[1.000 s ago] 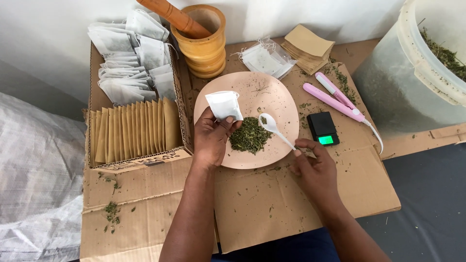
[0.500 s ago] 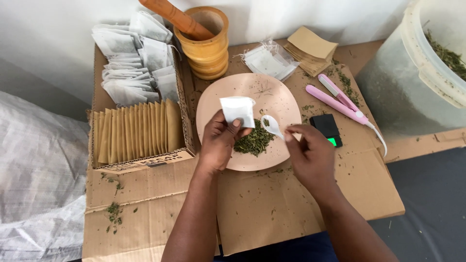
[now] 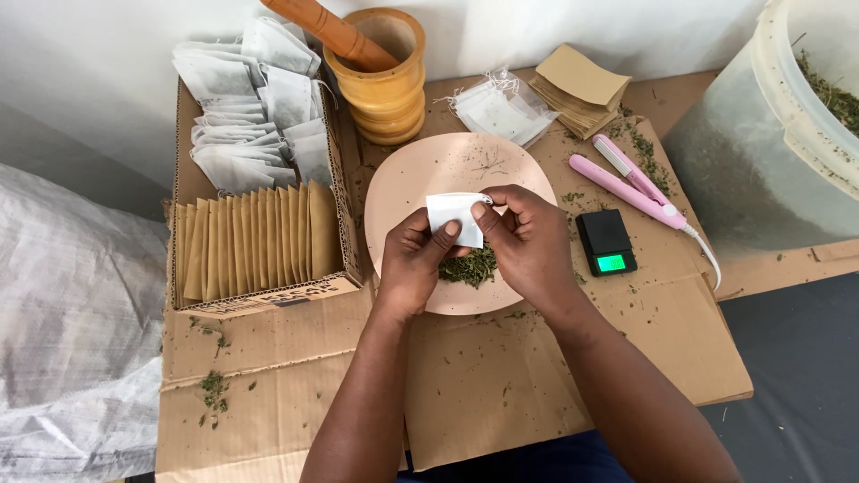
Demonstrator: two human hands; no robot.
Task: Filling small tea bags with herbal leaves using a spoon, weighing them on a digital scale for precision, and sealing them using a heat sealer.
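My left hand (image 3: pixel 413 261) and my right hand (image 3: pixel 528 240) both pinch a small white paper tea bag (image 3: pixel 455 217) above a round pink plate (image 3: pixel 420 179). A small heap of dried green herb (image 3: pixel 472 266) lies on the plate just under the bag, partly hidden by my fingers. The white spoon seen earlier is out of sight.
A cardboard box (image 3: pixel 259 291) at left holds brown envelopes (image 3: pixel 255 240) and white filled bags (image 3: pixel 250 107). Behind the plate stand a wooden mortar (image 3: pixel 385 85) with pestle, loose empty bags (image 3: pixel 497 107) and brown sachets (image 3: pixel 577 85). A pink sealer (image 3: pixel 631 188), small black scale (image 3: pixel 606 241) and plastic bucket (image 3: pixel 769 152) sit right.
My right hand let go of the white spoon and came up to the bag. Both hands now hold the bag, lifted over the plate's middle.
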